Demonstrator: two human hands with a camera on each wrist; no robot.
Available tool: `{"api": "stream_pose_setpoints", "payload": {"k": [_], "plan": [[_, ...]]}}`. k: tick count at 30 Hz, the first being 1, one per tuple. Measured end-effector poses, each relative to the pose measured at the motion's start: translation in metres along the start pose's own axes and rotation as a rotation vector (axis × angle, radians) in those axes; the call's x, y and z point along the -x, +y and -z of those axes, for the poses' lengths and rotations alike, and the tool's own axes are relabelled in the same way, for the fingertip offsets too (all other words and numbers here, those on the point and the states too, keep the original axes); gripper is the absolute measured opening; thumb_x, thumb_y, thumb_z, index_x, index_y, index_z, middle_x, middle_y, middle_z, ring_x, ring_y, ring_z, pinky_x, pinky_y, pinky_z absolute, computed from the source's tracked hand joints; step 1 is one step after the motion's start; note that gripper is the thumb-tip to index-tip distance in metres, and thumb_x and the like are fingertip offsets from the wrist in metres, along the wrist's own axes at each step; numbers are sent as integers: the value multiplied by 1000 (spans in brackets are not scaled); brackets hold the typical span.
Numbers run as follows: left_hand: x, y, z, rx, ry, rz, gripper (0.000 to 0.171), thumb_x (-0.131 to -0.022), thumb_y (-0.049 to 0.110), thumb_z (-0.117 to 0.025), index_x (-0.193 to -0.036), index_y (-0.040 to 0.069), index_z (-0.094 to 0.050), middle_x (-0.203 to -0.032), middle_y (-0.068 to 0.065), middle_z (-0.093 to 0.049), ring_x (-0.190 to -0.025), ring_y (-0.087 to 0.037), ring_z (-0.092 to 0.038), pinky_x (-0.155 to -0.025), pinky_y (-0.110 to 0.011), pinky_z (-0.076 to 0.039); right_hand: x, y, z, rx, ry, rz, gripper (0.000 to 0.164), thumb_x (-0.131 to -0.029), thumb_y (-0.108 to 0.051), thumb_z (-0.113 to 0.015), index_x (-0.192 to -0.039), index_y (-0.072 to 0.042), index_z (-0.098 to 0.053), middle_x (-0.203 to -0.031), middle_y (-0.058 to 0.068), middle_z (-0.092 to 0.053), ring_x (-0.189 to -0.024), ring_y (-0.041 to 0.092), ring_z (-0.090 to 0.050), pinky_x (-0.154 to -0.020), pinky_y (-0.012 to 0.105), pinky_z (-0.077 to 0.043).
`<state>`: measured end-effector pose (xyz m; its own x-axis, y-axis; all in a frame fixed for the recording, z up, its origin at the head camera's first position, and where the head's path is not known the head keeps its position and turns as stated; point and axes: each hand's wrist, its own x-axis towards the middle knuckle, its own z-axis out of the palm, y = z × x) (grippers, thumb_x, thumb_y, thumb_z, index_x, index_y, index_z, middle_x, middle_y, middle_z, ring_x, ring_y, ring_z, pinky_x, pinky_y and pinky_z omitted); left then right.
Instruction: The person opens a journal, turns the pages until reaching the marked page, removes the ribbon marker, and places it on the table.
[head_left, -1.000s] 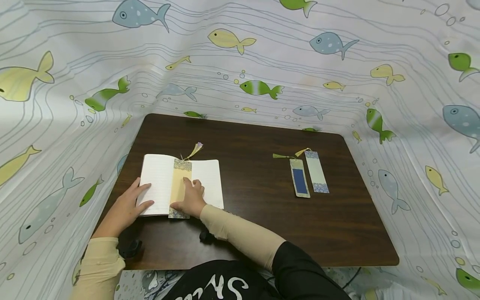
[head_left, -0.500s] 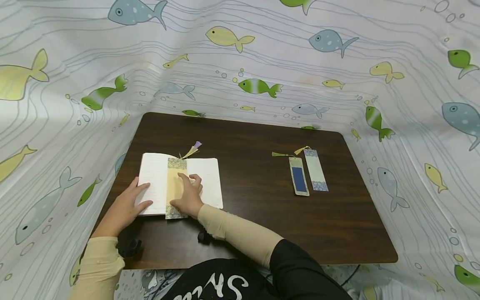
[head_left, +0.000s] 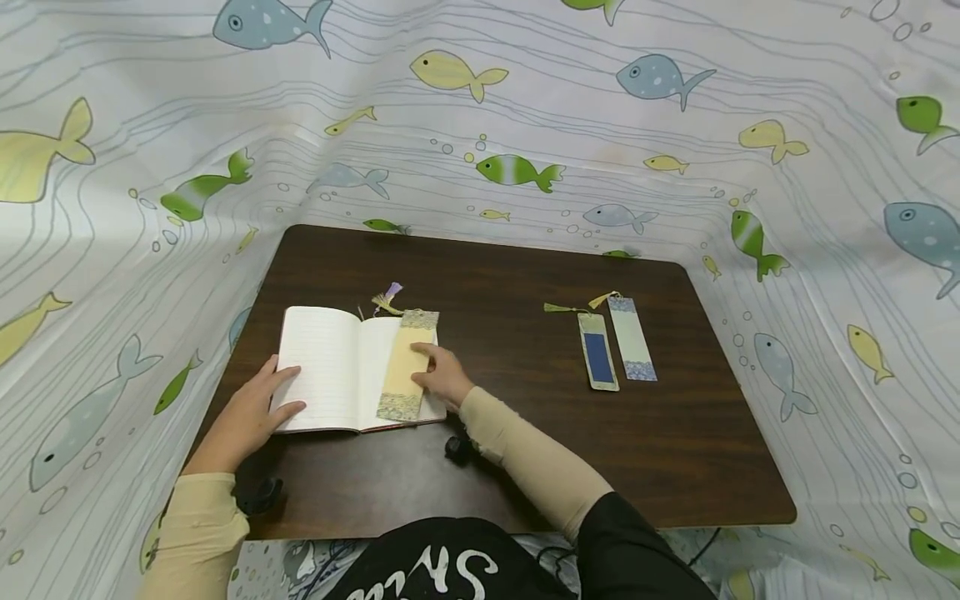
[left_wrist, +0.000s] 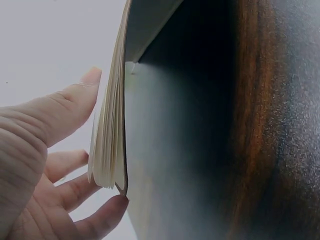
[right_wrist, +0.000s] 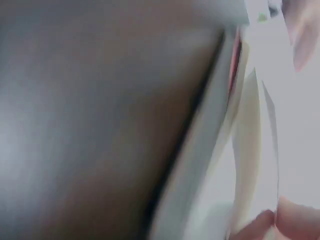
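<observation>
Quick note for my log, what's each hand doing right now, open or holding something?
Left hand: open, resting at the left edge of the notebook.
Right hand: closed, holding the yellow bookmark.

White sheeting point(head_left: 555, 117) printed with fish point(head_left: 512, 170) (green, yellow and pale blue) hangs around a dark, wood-grained table point(head_left: 517, 325).

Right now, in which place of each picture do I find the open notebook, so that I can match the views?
Head: the open notebook lies left of centre, with the left hand at its left edge.
Left wrist: left of centre, seen edge-on, running down from the top.
Right wrist: blurred, slanting from upper right of centre to lower middle.
Shared landmark: dark tabletop, under it in head, right in left wrist, left in right wrist.
</observation>
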<state>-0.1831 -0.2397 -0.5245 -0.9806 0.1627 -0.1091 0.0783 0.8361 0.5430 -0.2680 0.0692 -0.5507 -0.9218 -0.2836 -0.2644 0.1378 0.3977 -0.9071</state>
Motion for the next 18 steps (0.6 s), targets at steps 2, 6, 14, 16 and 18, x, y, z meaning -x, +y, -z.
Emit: {"api": "stream_pose_setpoints", "payload": {"k": [2,6,14,16,18], "plan": [[2,-2,2,9,-5,-8,70,-89,25,-69,-145,-1,-37,-154,-34,-14,-133,-57,-26,-101,-71,-27,2,12,32,112,13,15,58,-88,0,-68,-141,-15,-50,-102,12,-61,-79,16,-57,-65,29,-50],[1,-1,4,18,-10,-17,70,-89,25,-69,-145,-1,-37,-154,-34,-15,-133,-58,-26,-101,-72,-26,11,41,101,368,63,-14,62,-89,-4,-68,-146,-14,-43,-147,10,-45,-132,26,-44,-100,40,-45],[1,1,3,12,-13,-8,70,-89,25,-69,-145,-1,-37,-153,-35,-14,-132,-59,-26,-100,-72,-26,26,73,180,676,171,-130,61,-89,-2,-67,-145,-15,-46,-115,23,-42,-81,28,-49,-61,34,-44],[1,2,2,7,-10,-1,70,-88,25,-69,-145,-1,-37,-153,-35,-14,-133,-58,-26,-101,-72,-26,28,76,187,734,193,-132,60,-88,-1,-67,-143,-15,-48,-110,21,-39,-79,26,-46,-59,33,-43],[0,2,0,3,-6,3,70,-88,25,-70,-145,-1,-37,-153,-35,-14,-133,-58,-26,-101,-72,-26,28,77,191,786,208,-119,59,-87,-1,-69,-141,-15,-50,-108,20,-41,-81,28,-47,-62,36,-45]]}}
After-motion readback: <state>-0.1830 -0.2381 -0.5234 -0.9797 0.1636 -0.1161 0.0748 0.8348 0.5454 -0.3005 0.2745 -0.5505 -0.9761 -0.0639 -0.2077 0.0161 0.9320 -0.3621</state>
